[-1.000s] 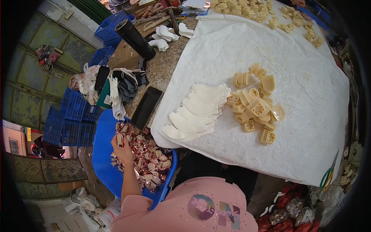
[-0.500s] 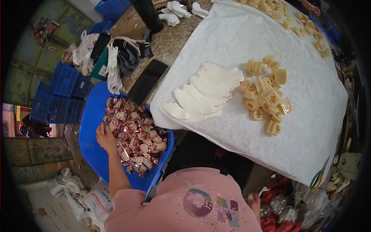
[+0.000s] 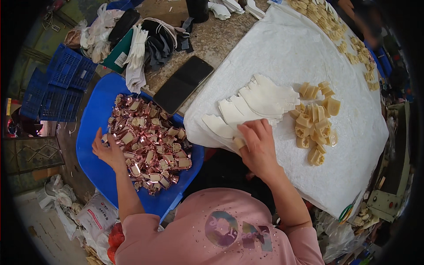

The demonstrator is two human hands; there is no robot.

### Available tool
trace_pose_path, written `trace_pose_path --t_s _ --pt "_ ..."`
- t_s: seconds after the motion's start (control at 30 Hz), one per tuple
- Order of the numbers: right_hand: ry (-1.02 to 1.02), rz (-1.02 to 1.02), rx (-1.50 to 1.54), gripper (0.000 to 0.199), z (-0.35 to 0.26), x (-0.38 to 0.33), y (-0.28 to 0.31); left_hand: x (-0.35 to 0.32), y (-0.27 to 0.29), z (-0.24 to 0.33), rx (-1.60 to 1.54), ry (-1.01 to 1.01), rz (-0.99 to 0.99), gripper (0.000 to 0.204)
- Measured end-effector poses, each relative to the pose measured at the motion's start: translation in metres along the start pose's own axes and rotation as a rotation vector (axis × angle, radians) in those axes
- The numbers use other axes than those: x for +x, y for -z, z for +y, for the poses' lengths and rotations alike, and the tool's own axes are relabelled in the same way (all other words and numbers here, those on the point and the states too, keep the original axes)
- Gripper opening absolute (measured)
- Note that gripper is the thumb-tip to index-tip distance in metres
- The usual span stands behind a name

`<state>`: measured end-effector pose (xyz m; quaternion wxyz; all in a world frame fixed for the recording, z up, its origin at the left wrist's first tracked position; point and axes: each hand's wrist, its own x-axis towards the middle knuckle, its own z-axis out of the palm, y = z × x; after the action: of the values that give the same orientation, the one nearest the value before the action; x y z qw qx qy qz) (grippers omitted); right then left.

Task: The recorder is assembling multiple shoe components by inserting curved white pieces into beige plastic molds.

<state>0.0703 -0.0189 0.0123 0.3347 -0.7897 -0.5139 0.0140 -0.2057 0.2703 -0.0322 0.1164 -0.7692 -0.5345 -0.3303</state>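
Observation:
My left hand [image 3: 109, 152] hovers over the left side of a blue plastic tub [image 3: 90, 128], fingers apart and gripping nothing I can make out. The tub holds many small shiny pink-copper pieces with beige faces [image 3: 148, 145]. At the near edge of a fanned stack of curved white strips [image 3: 251, 104], my right hand [image 3: 258, 148] is closed, thumb and fingers pinching the end of a white strip. A beige band or piece shows at its thumb. Right of the stack lies a loose pile of beige hollow blocks [image 3: 313, 123].
White sheeting [image 3: 269, 57] covers the table. A black phone [image 3: 183, 84] lies beside the tub, near gloves and cloths [image 3: 154, 48]. Scissors [image 3: 345, 213] hang at the table's right edge. More beige pieces [image 3: 318, 17] spread at the far side, near another person's arm [image 3: 346, 6]. Blue crates [image 3: 66, 66] stand left.
My right hand has come up from beside my body on the right to the white strips. My left hand remains over the tub, fingers more spread. The view has shifted.

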Motion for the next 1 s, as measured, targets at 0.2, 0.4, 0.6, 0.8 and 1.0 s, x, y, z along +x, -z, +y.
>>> trace_pose_path --t_s 0.2,0.4,0.6,0.8,1.0 --pt "-0.085 -0.023 -0.104 0.036 0.013 0.039 0.001 0.007 0.015 0.108 -0.724 -0.145 -0.201 0.023" --pt "-0.103 -0.075 -0.135 0.031 0.018 0.067 -0.024 -0.022 0.012 0.186 -0.992 -0.641 -0.388 0.03" --pt "-0.086 -0.038 -0.096 0.031 0.016 0.062 -0.033 -0.051 0.009 0.208 -1.026 -0.68 -0.439 0.034" --pt "-0.02 0.015 -0.113 0.027 0.018 0.054 -0.038 -0.06 0.004 0.211 -1.034 -0.665 -0.479 0.036" --pt "-0.071 -0.016 -0.092 0.023 0.014 0.058 -0.039 -0.064 0.005 0.212 -1.006 -0.65 -0.478 0.036"
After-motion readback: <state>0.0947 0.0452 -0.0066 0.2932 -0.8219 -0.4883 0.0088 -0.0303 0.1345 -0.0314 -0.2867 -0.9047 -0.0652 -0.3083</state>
